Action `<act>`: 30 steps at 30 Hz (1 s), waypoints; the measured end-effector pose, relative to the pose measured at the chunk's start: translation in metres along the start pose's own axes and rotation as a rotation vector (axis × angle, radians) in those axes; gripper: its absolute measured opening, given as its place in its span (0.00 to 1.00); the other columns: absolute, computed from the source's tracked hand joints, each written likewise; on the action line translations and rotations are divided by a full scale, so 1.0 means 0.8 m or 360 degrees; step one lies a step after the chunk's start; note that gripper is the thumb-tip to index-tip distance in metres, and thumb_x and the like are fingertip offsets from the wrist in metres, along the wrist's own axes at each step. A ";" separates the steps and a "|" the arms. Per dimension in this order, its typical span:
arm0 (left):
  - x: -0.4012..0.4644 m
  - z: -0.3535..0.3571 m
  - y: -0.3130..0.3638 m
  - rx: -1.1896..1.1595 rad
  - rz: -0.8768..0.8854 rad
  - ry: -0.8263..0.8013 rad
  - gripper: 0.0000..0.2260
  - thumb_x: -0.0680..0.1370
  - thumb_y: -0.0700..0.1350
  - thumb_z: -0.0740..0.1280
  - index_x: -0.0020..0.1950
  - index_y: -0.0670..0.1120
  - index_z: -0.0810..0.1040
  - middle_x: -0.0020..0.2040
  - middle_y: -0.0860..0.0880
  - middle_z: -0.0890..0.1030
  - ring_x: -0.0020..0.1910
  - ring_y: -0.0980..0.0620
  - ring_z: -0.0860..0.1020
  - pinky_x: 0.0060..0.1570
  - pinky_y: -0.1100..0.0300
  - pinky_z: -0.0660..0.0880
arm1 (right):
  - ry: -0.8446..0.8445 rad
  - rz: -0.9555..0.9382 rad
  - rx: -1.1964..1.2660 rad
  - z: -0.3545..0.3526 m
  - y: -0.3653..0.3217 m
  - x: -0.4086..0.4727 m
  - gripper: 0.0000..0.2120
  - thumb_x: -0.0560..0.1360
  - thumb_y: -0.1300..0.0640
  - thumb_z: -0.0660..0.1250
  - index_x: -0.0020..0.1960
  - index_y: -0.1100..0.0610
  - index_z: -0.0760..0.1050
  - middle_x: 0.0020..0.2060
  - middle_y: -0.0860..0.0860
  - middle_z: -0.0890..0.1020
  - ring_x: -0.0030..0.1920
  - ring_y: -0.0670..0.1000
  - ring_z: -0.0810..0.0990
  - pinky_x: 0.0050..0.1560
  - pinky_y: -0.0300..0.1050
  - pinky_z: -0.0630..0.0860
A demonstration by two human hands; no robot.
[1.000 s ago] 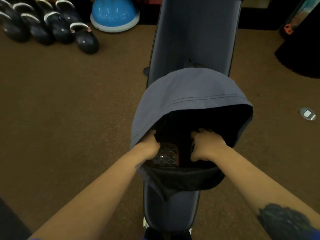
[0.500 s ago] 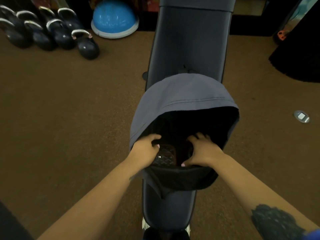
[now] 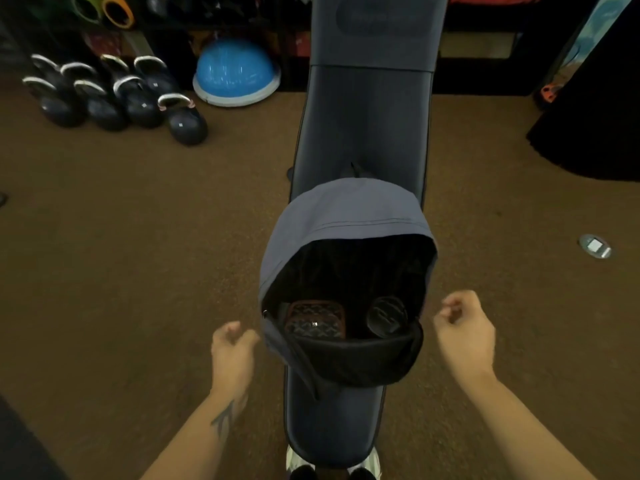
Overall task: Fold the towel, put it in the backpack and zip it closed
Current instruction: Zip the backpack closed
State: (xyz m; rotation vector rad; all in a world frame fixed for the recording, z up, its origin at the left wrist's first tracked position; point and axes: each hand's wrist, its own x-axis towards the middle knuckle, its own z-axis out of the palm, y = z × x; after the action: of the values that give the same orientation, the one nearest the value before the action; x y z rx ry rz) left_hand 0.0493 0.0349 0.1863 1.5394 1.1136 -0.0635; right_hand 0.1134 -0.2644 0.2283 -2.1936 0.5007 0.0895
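A grey-blue backpack point(image 3: 346, 211) lies on a dark padded bench point(image 3: 363, 126) with its main compartment gaping toward me. Inside the dark opening I see a brown patterned pouch point(image 3: 315, 320) and a dark round item point(image 3: 386, 315). I cannot pick out a towel in the black interior. My left hand point(image 3: 232, 351) hovers just outside the bag's left edge, fingers loosely curled and holding nothing. My right hand point(image 3: 464, 327) hangs a little off the bag's right edge, also loosely curled and holding nothing.
Brown carpet surrounds the bench. Several black kettlebells point(image 3: 138, 98) and a blue balance dome point(image 3: 235, 74) sit at the back left. A small metal floor plate point(image 3: 595, 245) lies at the right, and a black mass point(image 3: 588, 133) stands at the far right.
Both hands have come out of the backpack's opening and moved apart to its sides. The pouch and the round item inside are now uncovered. The view has tilted up slightly.
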 end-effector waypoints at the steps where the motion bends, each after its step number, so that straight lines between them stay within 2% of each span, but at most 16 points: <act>1: -0.003 0.003 -0.008 -0.0039 -0.0205 -0.0197 0.25 0.74 0.45 0.68 0.69 0.48 0.65 0.66 0.47 0.69 0.59 0.47 0.71 0.57 0.47 0.72 | 0.0028 0.0149 0.0026 -0.001 0.011 0.000 0.10 0.73 0.67 0.62 0.49 0.55 0.69 0.40 0.54 0.78 0.38 0.57 0.77 0.39 0.52 0.74; 3: -0.015 0.016 -0.014 -0.0020 -0.0457 -0.0553 0.36 0.69 0.53 0.72 0.73 0.48 0.61 0.69 0.48 0.68 0.66 0.45 0.68 0.60 0.43 0.67 | -0.0082 0.0468 0.0071 0.002 0.033 0.002 0.13 0.73 0.70 0.61 0.55 0.59 0.68 0.48 0.59 0.76 0.38 0.54 0.74 0.38 0.48 0.71; 5: -0.027 0.031 -0.012 -0.0042 -0.0530 -0.0700 0.41 0.64 0.57 0.75 0.72 0.45 0.64 0.68 0.45 0.71 0.66 0.42 0.71 0.55 0.47 0.71 | -0.0414 0.0778 0.0148 0.009 0.048 -0.002 0.20 0.73 0.70 0.63 0.64 0.61 0.67 0.52 0.59 0.75 0.39 0.53 0.74 0.36 0.45 0.70; 7: -0.032 0.044 -0.014 0.0044 -0.0512 -0.0658 0.46 0.59 0.59 0.78 0.70 0.41 0.65 0.65 0.42 0.75 0.61 0.41 0.76 0.50 0.50 0.74 | -0.0771 0.0885 0.0112 0.017 0.057 -0.011 0.28 0.73 0.66 0.67 0.70 0.60 0.64 0.59 0.58 0.75 0.52 0.56 0.76 0.43 0.44 0.72; 8: -0.038 0.048 -0.013 0.0156 -0.0519 -0.0627 0.48 0.58 0.59 0.78 0.71 0.41 0.63 0.65 0.42 0.74 0.61 0.41 0.75 0.51 0.49 0.74 | -0.0870 0.0886 0.0087 0.021 0.058 -0.015 0.27 0.73 0.64 0.68 0.70 0.60 0.65 0.62 0.57 0.74 0.59 0.57 0.74 0.49 0.45 0.71; 9: -0.038 0.050 -0.016 0.0263 -0.0508 -0.0584 0.47 0.59 0.58 0.79 0.71 0.41 0.62 0.65 0.43 0.74 0.61 0.41 0.75 0.53 0.48 0.74 | -0.0923 0.0880 0.0084 0.022 0.057 -0.020 0.24 0.73 0.61 0.69 0.68 0.59 0.68 0.61 0.56 0.75 0.63 0.57 0.72 0.53 0.46 0.69; 11: -0.043 0.049 -0.014 0.0391 -0.0436 -0.0471 0.39 0.65 0.50 0.77 0.69 0.40 0.63 0.62 0.42 0.75 0.58 0.42 0.76 0.53 0.48 0.76 | -0.0958 0.0856 0.0119 0.021 0.054 -0.028 0.16 0.74 0.58 0.68 0.61 0.59 0.73 0.55 0.54 0.76 0.60 0.55 0.73 0.54 0.46 0.67; 13: -0.052 0.044 -0.008 0.0499 -0.0380 -0.0394 0.28 0.71 0.43 0.72 0.66 0.38 0.64 0.58 0.41 0.76 0.50 0.45 0.77 0.46 0.51 0.78 | -0.0987 0.0820 0.0120 0.013 0.050 -0.033 0.08 0.75 0.57 0.67 0.54 0.57 0.76 0.52 0.53 0.77 0.53 0.52 0.74 0.52 0.45 0.68; 15: -0.065 0.035 0.005 0.0563 -0.0359 -0.0389 0.25 0.73 0.42 0.69 0.65 0.38 0.64 0.53 0.42 0.76 0.45 0.47 0.77 0.36 0.56 0.74 | -0.1027 0.0791 0.0135 0.000 0.043 -0.034 0.07 0.76 0.58 0.66 0.52 0.58 0.77 0.49 0.54 0.78 0.47 0.51 0.75 0.47 0.45 0.69; 16: -0.070 0.030 0.012 0.0576 -0.0347 -0.0396 0.25 0.73 0.43 0.69 0.65 0.38 0.64 0.53 0.42 0.76 0.45 0.47 0.77 0.35 0.57 0.73 | -0.1025 0.0776 0.0138 -0.008 0.037 -0.034 0.07 0.75 0.58 0.66 0.51 0.60 0.78 0.46 0.54 0.79 0.43 0.51 0.75 0.43 0.45 0.68; 19: -0.079 0.008 0.032 0.0569 -0.0308 -0.0429 0.27 0.70 0.49 0.68 0.64 0.38 0.67 0.55 0.41 0.78 0.49 0.44 0.78 0.43 0.54 0.75 | -0.0982 0.0716 0.0185 -0.032 0.013 -0.031 0.06 0.74 0.58 0.64 0.40 0.58 0.77 0.31 0.52 0.77 0.32 0.50 0.74 0.36 0.44 0.65; 21: -0.082 0.000 0.046 0.0436 -0.0322 -0.0477 0.23 0.75 0.49 0.65 0.65 0.40 0.68 0.54 0.42 0.79 0.48 0.44 0.78 0.47 0.49 0.77 | -0.0940 0.0709 0.0251 -0.043 -0.003 -0.027 0.08 0.75 0.57 0.63 0.39 0.59 0.76 0.28 0.53 0.78 0.30 0.51 0.76 0.35 0.43 0.66; 24: -0.089 -0.005 0.073 0.0031 -0.0464 -0.0534 0.13 0.80 0.45 0.58 0.62 0.41 0.70 0.47 0.43 0.79 0.43 0.45 0.79 0.35 0.52 0.77 | -0.0897 0.0667 0.0277 -0.056 -0.033 -0.020 0.13 0.77 0.53 0.62 0.40 0.61 0.77 0.30 0.56 0.80 0.31 0.53 0.78 0.34 0.43 0.67; 26: -0.088 -0.004 0.086 -0.0187 -0.0579 -0.0567 0.10 0.82 0.45 0.55 0.60 0.43 0.69 0.45 0.41 0.80 0.40 0.45 0.81 0.27 0.56 0.79 | -0.0801 0.0570 0.0157 -0.057 -0.049 -0.014 0.16 0.78 0.49 0.62 0.42 0.62 0.77 0.33 0.57 0.81 0.30 0.54 0.78 0.32 0.43 0.68; 28: -0.083 -0.004 0.094 -0.0329 -0.0660 -0.0572 0.13 0.82 0.47 0.53 0.58 0.41 0.72 0.38 0.41 0.83 0.32 0.49 0.82 0.22 0.61 0.78 | -0.0640 0.0368 -0.0109 -0.051 -0.064 -0.011 0.20 0.78 0.43 0.59 0.45 0.61 0.75 0.38 0.56 0.81 0.38 0.57 0.80 0.36 0.45 0.70; 30: -0.077 -0.003 0.098 -0.0422 -0.0711 -0.0617 0.18 0.83 0.48 0.51 0.56 0.39 0.75 0.32 0.45 0.84 0.26 0.52 0.82 0.21 0.63 0.77 | -0.0396 -0.0004 -0.0434 -0.045 -0.082 -0.016 0.23 0.76 0.36 0.56 0.50 0.56 0.73 0.48 0.55 0.77 0.49 0.58 0.78 0.44 0.50 0.72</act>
State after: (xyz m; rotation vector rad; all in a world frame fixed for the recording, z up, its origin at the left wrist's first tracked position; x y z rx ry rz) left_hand 0.0661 0.0105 0.2810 0.9701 1.0811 -0.4788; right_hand 0.1225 -0.2518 0.3023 -2.4041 0.3614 0.4470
